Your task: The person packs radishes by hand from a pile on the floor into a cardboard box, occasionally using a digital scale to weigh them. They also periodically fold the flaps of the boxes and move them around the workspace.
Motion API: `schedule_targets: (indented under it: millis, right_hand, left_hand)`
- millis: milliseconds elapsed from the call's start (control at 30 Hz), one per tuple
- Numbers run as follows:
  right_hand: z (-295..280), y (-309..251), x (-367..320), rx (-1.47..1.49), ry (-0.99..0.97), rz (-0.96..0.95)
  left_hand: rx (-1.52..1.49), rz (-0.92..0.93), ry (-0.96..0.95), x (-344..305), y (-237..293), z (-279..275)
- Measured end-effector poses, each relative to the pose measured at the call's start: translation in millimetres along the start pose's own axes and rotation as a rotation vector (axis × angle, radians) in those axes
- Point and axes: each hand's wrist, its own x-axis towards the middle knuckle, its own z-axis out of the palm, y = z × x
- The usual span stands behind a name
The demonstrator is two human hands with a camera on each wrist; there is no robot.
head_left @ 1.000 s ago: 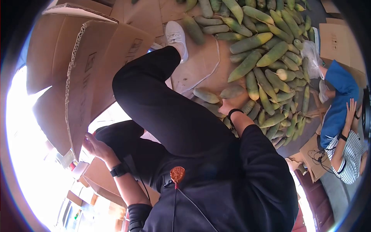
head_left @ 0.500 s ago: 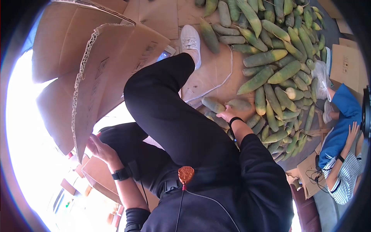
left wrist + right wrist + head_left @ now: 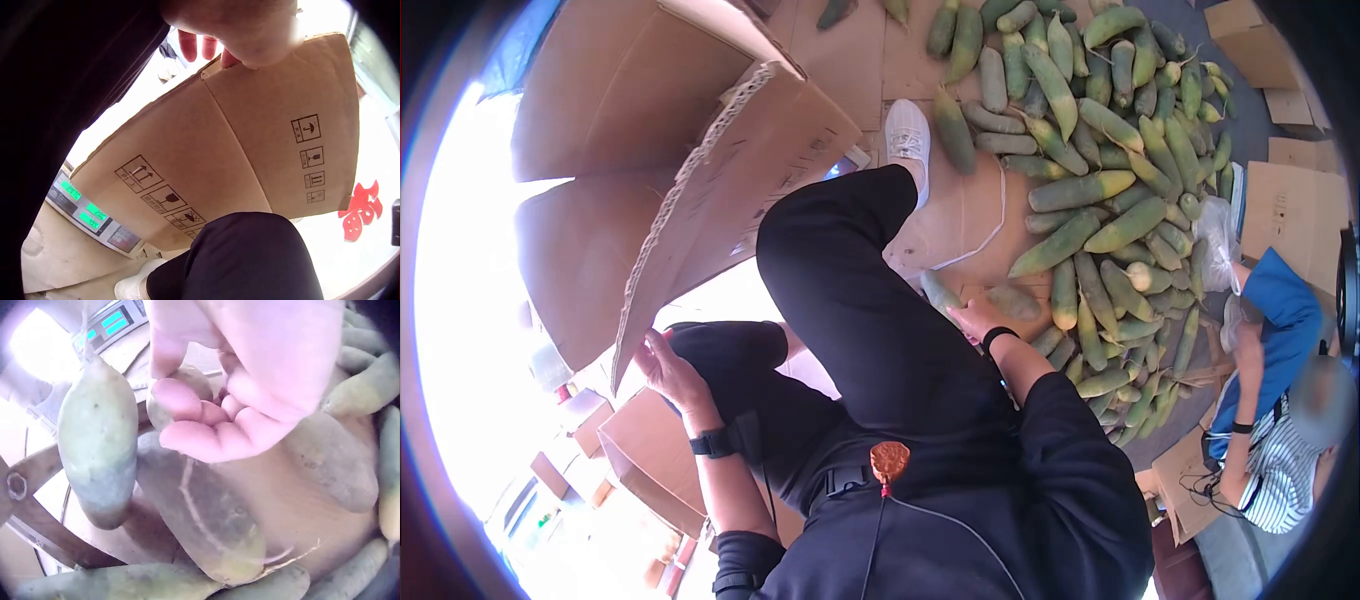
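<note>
In the head view my left hand (image 3: 675,380) grips the lower edge of a large cardboard box (image 3: 730,185). The left wrist view shows the fingers curled over the edge of the printed cardboard (image 3: 169,162). My right hand (image 3: 978,320) is low beside my bent leg, holding a green radish (image 3: 940,288). Seen from the right wrist, the rounded end of that radish (image 3: 160,412) shows behind the thumb and curled fingers; the rest is hidden. A second radish (image 3: 97,450) with a tail stands left of the hand, and another (image 3: 331,462) lies right of it.
A large heap of green radishes (image 3: 1100,190) spreads over the floor on the right. A scale with lit green digits (image 3: 94,212) sits by my white shoe (image 3: 908,135). Another person in a striped shirt (image 3: 1285,490) is at far right. More boxes (image 3: 1290,215) stand behind.
The head view has shifted. My right hand has come to the radish, which now lies at a steeper angle in the view. My left hand keeps its hold on the box.
</note>
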Motion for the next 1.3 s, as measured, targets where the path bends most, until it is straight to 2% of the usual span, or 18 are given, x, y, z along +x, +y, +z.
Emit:
schedule_targets:
  millis: [100,167,200,267,300,367,400,467,600,667,800,867,933,967,1033,1133,1233,1300]
  right_hand:
    - [-7,10,18,0.076,-0.043,-0.028]
    - [-16,19,28,0.311,-0.108,-0.092]
    - [-23,16,19,0.302,-0.105,-0.106]
    - [-38,5,-8,0.538,-0.015,0.041]
    - [-47,6,-13,0.524,-0.017,0.026]
    - [-64,4,-19,0.827,-0.08,-0.01]
    - [-69,-8,-31,0.81,-0.085,-0.02]
    - [-91,-48,-84,0.843,0.096,-0.311]
    - [-117,-131,-179,0.883,0.103,-0.685]
    - [-126,-166,-218,0.843,0.03,-0.859]
    - [-122,-232,-279,0.716,-0.098,-1.146]
    - [-115,-263,-299,0.568,-0.217,-1.221]
    - [-100,-286,-309,0.394,-0.195,-1.361]
    - [-95,-290,-313,0.405,-0.18,-1.35]
    - [-91,-290,-314,0.393,-0.083,-1.483]
    - [-97,-272,-286,0.415,0.045,-1.419]
    - [-117,-228,-239,0.42,0.158,-1.257]
    - [-125,-189,-203,0.43,0.224,-1.051]
  left_hand:
    - [-0.025,0.002,0.004,0,1,1]
    - [-0.074,-0.011,0.012,-2,-1,0]
    - [-0.111,-0.024,0.006,-1,-2,0]
    - [-0.141,-0.039,0.031,-1,0,0]
    - [-0.132,-0.03,0.018,0,-1,0]
    - [-0.115,-0.026,0.027,0,-5,0]
    - [-0.171,-0.008,0.013,1,-8,0]
    - [-0.166,0.011,-0.018,2,-7,-1]
    - [-0.196,0.105,0.039,3,-1,4]
    - [-0.18,0.087,0.018,3,-5,2]
    - [-0.134,0.061,0.001,3,-10,-2]
    - [-0.094,0.042,-0.003,3,-10,-1]
    - [-0.019,0.064,0.03,3,-5,0]
    - [-0.083,0.084,0.022,3,-9,1]
    - [-0.059,0.085,0.013,3,-8,0]
    - [-0.039,0.091,-0.014,3,-7,-2]
    - [-0.07,0.058,-0.004,3,-12,-3]
    - [-0.13,0.024,-0.014,2,-8,-1]
